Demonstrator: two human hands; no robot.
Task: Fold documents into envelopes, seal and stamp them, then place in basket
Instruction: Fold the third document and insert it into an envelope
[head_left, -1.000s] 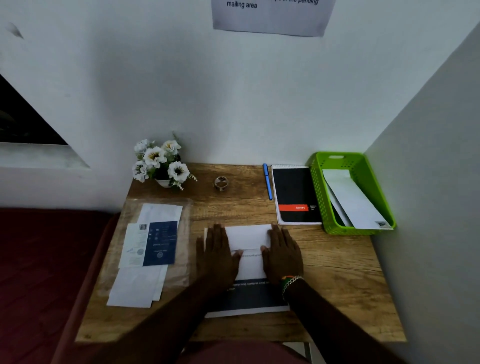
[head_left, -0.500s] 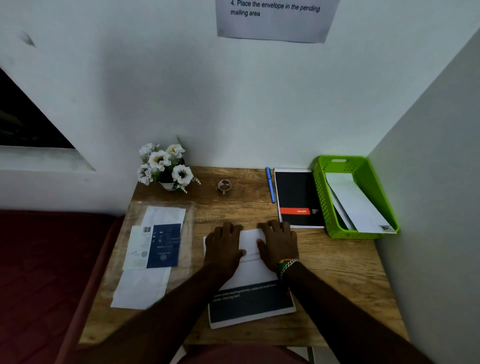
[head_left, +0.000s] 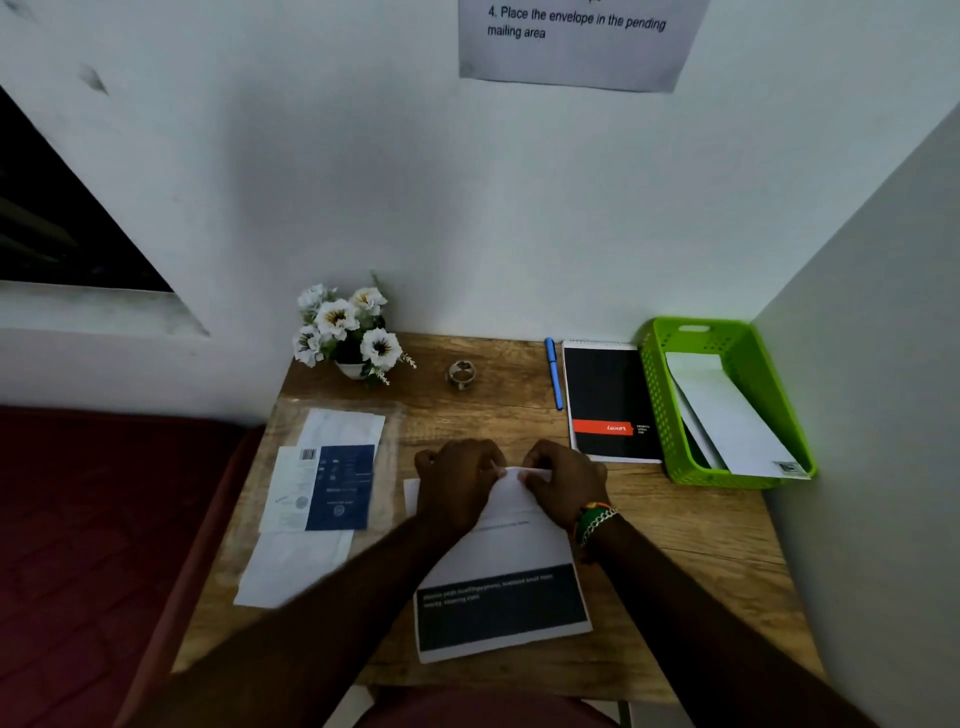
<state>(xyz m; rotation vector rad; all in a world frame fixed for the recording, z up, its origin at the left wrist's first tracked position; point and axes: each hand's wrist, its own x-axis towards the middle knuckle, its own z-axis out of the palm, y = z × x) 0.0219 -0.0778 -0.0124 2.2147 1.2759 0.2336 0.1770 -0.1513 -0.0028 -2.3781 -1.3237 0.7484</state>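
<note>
Both hands have slid up from pressing flat to the far edge of the white printed document with a dark band (head_left: 498, 551), whose long axis runs six to twelve o'clock. Left hand (head_left: 457, 480) and right hand (head_left: 563, 483) pinch that edge with curled fingers, equally near. At two o'clock sits the green plastic basket (head_left: 655, 400), holding white envelopes (head_left: 727, 415).

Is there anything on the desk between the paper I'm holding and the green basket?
Only the black notebook comes near: it lies against the green basket, beyond the right hand. The bare wood straight across from the document looks open.
</note>
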